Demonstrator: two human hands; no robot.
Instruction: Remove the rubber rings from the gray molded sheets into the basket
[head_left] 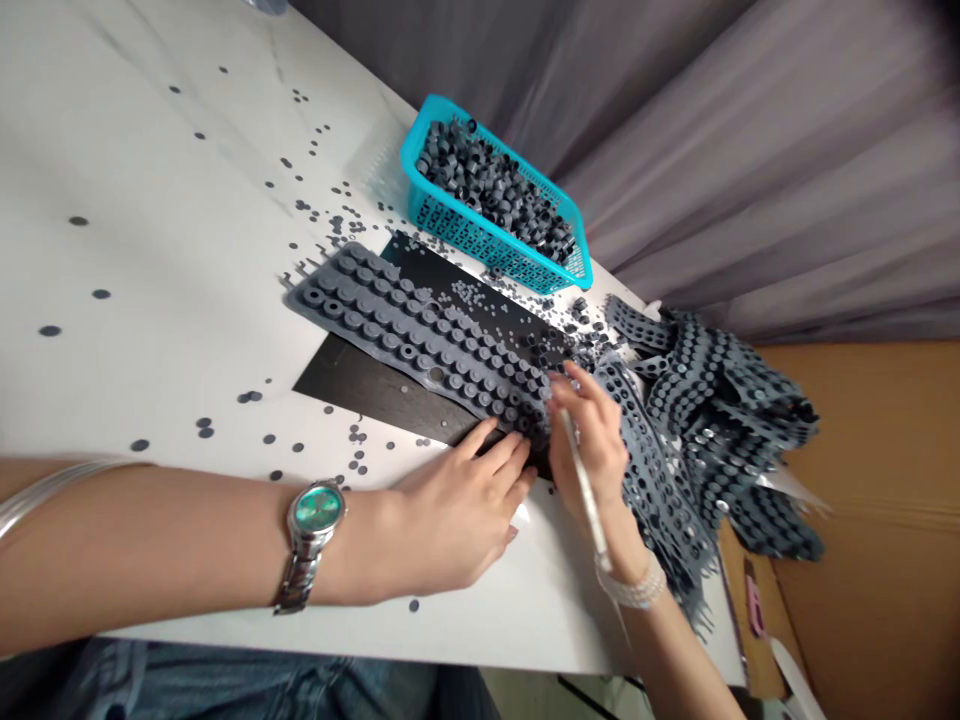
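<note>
A grey rubber sheet studded with rows of small ring-shaped parts lies on a black mat on the white table. My left hand lies flat with fingers stretched out, pressing the near edge of the sheet. My right hand is closed in a pinch on a thin white stick tool, its tip at the sheet's right end. A watch sits on my left wrist, and a bead bracelet on my right.
A teal basket full of loose grey rings stands beyond the sheet. A heap of emptied perforated rubber sheets spills over the table's right edge. Small grey discs are scattered over the table. Grey curtain and a brown board lie beyond.
</note>
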